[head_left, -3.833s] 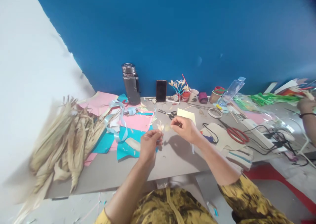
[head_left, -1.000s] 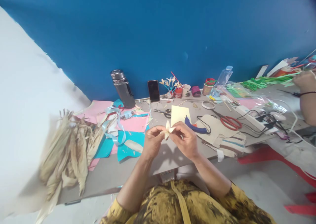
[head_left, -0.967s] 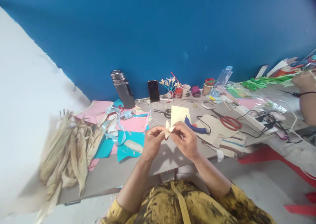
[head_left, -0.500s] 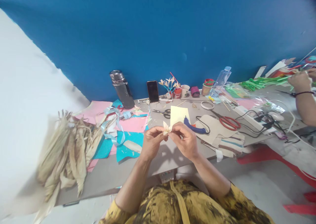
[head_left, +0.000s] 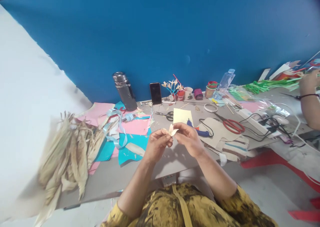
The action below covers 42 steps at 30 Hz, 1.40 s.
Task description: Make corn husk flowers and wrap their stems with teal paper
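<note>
My left hand (head_left: 157,145) pinches the base of a small pale flower (head_left: 171,131) made of what looks like dried corn husk, its pointed petals fanning upward. On its other side, my right hand (head_left: 189,139) has its bent thumb and fingertips around a petal. Both hands hover over the front of the grey table (head_left: 165,163). Just behind them lie a pale yellow paper (head_left: 182,115) and a blue glue gun (head_left: 203,133). Similar small flowers on blue stems (head_left: 172,86) stand against the wall.
Dried husks (head_left: 72,153) hang over the left table edge, beside pink and blue sheets (head_left: 133,140). A flask (head_left: 125,91) and phone (head_left: 155,93) stand behind. To the right are red-handled scissors (head_left: 233,126), a glove (head_left: 235,147), a power strip (head_left: 257,122) and another person's arm (head_left: 310,106).
The flower has turned and its petals show more spread. My right fingers have shifted from its base to a petal, while my left hand keeps its pinch.
</note>
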Each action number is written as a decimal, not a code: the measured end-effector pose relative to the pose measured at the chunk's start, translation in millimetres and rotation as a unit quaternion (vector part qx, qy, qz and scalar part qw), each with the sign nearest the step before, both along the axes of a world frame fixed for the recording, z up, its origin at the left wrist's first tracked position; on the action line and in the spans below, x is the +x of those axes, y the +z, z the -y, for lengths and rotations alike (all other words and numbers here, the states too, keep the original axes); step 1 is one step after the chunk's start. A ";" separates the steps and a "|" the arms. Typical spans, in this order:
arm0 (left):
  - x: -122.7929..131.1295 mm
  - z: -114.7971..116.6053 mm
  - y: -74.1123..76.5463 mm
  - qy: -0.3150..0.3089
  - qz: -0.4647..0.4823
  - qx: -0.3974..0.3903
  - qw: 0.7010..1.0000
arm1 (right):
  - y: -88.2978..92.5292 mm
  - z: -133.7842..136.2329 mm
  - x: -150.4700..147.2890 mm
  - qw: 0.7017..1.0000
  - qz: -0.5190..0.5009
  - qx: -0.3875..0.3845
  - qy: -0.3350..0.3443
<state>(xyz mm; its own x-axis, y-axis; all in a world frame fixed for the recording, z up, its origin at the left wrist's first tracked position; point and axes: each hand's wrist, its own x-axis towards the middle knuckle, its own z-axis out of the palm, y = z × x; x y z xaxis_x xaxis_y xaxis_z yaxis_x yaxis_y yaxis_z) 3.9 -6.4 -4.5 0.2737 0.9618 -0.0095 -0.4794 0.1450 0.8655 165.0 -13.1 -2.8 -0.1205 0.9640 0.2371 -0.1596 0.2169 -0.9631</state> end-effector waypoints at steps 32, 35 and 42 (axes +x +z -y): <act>22.6 8.1 -2.3 0.125 -0.001 0.002 0.992 | -3.9 7.3 -17.8 0.975 -0.185 -0.093 -0.075; 24.5 9.8 -1.3 0.111 0.012 -0.005 0.994 | -3.1 8.2 -21.5 0.971 -0.203 -0.102 -0.078; 26.0 12.0 -1.5 0.082 0.043 -0.012 0.996 | -3.3 8.7 -24.8 0.966 -0.227 -0.108 -0.058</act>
<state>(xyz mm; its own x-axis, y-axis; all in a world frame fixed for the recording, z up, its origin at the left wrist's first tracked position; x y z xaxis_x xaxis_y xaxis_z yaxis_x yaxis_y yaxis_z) 29.9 -18.5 -6.0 0.1133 0.9934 -0.0171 -0.5713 0.0792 0.8169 140.1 -21.8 -6.0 0.0594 0.9977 0.0315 -0.5631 0.0595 -0.8243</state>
